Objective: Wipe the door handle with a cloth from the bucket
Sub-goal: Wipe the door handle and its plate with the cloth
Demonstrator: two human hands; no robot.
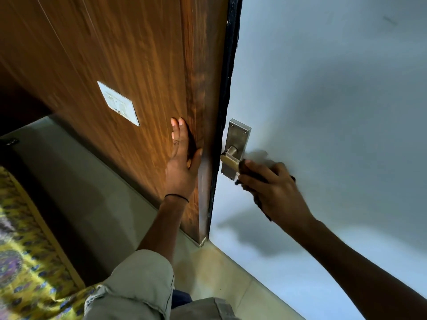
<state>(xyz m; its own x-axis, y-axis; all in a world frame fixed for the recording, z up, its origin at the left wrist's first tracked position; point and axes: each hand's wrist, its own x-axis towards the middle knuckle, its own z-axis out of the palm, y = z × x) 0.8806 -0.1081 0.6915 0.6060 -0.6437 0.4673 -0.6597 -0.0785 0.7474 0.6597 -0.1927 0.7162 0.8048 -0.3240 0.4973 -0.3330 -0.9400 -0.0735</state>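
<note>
Wood-grain panelling fills the left of my view, a pale blue-grey door (pixel 323 100) the right, with a black strip down the edge between them. My left hand (pixel 182 167) is spread flat on the wooden panel (pixel 138 65), fingers open, holding nothing, just bracing me, set well below the white switch plate (pixel 118 103). My right hand (pixel 272 188) is closed around a dark cloth (pixel 245 168), and the cloth is wrapped over the outer end of the brass lever handle (pixel 231 160); the inner stub and the steel backplate (pixel 238 137) sit bare above it. No bucket in sight from here. I judge I'm mid-wipe, so the thing to get right now is coverage: keep the cloth pinched snug round the lever, slide it along the whole length toward the spindle, and twist my wrist so the underside gets it too. Light pressure, I reckon, or the lever dips and the latch works. The backplate and its screws look worth a pass next. My hand is blurred, so exactly how much cloth trails beneath my palm I cannot tell.
</note>
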